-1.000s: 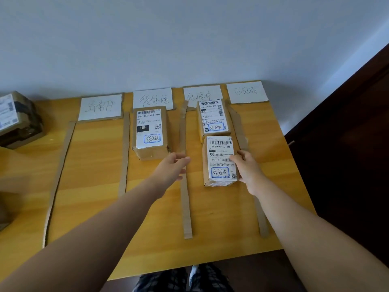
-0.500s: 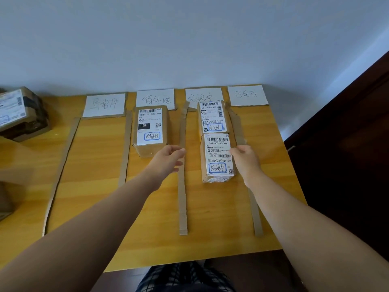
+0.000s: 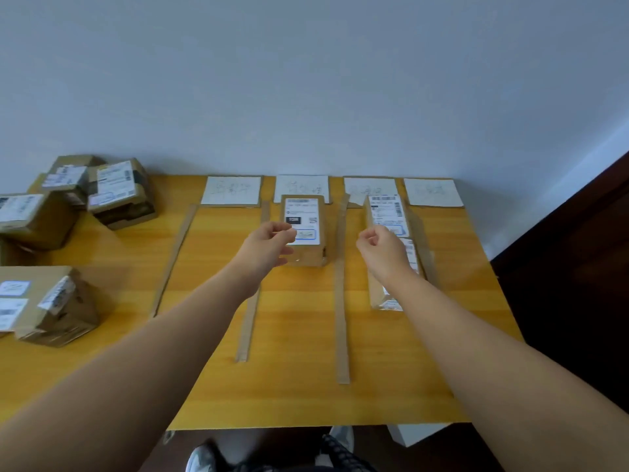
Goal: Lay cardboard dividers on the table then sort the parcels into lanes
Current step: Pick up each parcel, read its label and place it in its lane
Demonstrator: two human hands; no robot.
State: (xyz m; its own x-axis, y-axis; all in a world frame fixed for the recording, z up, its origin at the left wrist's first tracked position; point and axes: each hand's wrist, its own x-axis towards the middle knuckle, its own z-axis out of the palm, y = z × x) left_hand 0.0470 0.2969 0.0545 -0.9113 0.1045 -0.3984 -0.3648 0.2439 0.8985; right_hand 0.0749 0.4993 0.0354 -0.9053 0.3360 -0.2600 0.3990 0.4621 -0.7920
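Observation:
Several cardboard strip dividers (image 3: 341,294) lie lengthwise on the wooden table (image 3: 289,396), forming lanes headed by white paper labels (image 3: 231,190). One parcel (image 3: 304,229) sits in the second lane. Two parcels lie end to end in the third lane, the far one (image 3: 386,212) and the near one (image 3: 384,298), which my right forearm partly hides. My left hand (image 3: 269,248) hovers at the left side of the second-lane parcel, fingers loosely curled and empty. My right hand (image 3: 383,248) hovers above the third lane, curled, holding nothing.
A pile of several unsorted parcels (image 3: 112,192) stands at the table's far left, with another parcel (image 3: 51,304) nearer the front left. A wall runs behind the table. A dark door or cabinet (image 3: 578,267) stands to the right. My shoes show below the front edge.
My right hand has let go of the near third-lane parcel and lifted, moving left. My left hand curled its fingers. The view swung left, revealing the parcel pile.

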